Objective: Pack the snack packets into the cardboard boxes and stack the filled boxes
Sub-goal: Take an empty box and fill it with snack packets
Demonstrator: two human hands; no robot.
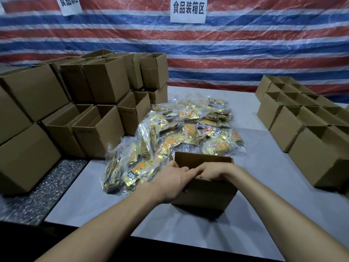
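A small open cardboard box [205,193] stands on the grey table in front of me. My left hand [170,180] grips its near left rim, fingers curled over the edge. My right hand [211,172] reaches into the box over the near rim, its fingers curled and hidden inside; what they hold is out of sight. A heap of yellow and black snack packets [181,133] in clear bags lies just behind and to the left of the box.
Stacked cardboard boxes [90,110], some open, fill the left side, partly on a speckled surface [43,188]. Rows of open boxes [302,121] line the right. A striped tarp with paper signs [188,9] hangs behind. The table's near edge [188,244] runs below my arms.
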